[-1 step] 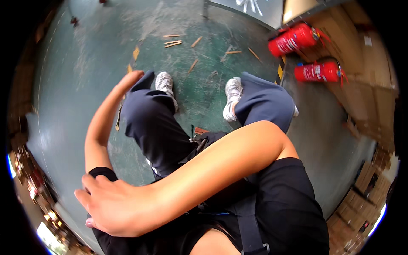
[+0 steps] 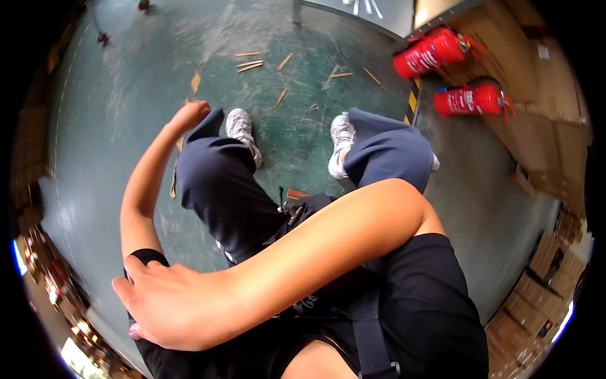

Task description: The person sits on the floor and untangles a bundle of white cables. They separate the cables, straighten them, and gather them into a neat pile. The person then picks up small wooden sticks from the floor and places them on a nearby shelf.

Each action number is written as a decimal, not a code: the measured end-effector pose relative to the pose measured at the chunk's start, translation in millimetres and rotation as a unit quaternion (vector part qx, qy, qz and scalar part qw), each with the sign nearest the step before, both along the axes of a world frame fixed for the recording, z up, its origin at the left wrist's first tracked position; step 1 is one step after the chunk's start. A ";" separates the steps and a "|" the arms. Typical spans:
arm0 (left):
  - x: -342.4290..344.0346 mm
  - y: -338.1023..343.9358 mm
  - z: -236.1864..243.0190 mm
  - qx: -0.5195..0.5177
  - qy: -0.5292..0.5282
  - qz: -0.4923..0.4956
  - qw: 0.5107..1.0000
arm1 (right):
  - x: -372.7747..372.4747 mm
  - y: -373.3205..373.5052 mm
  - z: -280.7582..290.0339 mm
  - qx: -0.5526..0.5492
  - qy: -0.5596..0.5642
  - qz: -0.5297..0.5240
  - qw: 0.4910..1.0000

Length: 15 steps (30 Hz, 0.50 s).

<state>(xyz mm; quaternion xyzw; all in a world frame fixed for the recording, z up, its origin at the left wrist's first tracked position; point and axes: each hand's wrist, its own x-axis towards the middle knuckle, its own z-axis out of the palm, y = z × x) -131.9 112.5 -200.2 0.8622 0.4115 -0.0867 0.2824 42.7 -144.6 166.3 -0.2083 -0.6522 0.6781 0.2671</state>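
My right forearm crosses my body, and my right hand (image 2: 167, 300) is wrapped round my left upper arm at the edge of the black sleeve (image 2: 149, 256). The thumb and part of the fingers show. My left arm reaches forward past my left knee. Beside the lower trouser leg (image 2: 205, 126), my left hand (image 2: 190, 115) is curled closed, and anything inside it is hidden. I sit with knees apart, my white shoes (image 2: 240, 129) on the green floor. Several thin wooden sticks (image 2: 250, 66) lie scattered on the floor beyond my feet.
Two red fire extinguishers (image 2: 430, 53) are at the far right, in front of cardboard boxes (image 2: 536, 142). A grey metal surface (image 2: 372, 14) stands at the top. Yellow-and-black tape (image 2: 412, 104) marks the floor. A small reddish-brown piece (image 2: 298, 194) shows between my thighs.
The view has shifted slightly, so the sticks and extinguishers sit a little higher and further left. My left hand looks a bit more bent at the wrist; my right hand keeps its hold.
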 end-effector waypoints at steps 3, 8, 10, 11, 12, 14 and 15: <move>64.6 57.1 -0.7 0.004 0.024 -0.077 0.997 | 36.2 36.9 -3.3 -0.017 0.063 -0.014 0.998; 171.8 93.1 -22.9 0.022 0.072 -0.195 0.978 | 35.1 50.7 -7.3 0.100 0.399 -0.053 0.910; 212.7 85.7 -51.9 0.007 0.047 -0.205 0.977 | 73.9 58.1 -26.9 0.024 0.434 -0.016 0.900; 236.1 77.5 -59.6 -0.009 0.019 -0.228 0.973 | 112.5 65.1 -43.2 0.005 0.366 -0.037 0.930; 256.5 65.5 -62.7 -0.023 -0.009 -0.254 0.967 | 167.0 72.1 -66.6 -0.013 0.296 -0.059 0.953; 282.0 46.2 -78.2 -0.055 0.011 -0.289 0.956 | 270.0 83.9 -116.2 -0.057 0.162 -0.118 0.978; 284.2 37.3 -84.9 -0.060 0.035 -0.299 0.952 | 313.4 91.6 -149.8 -0.089 0.101 -0.194 0.972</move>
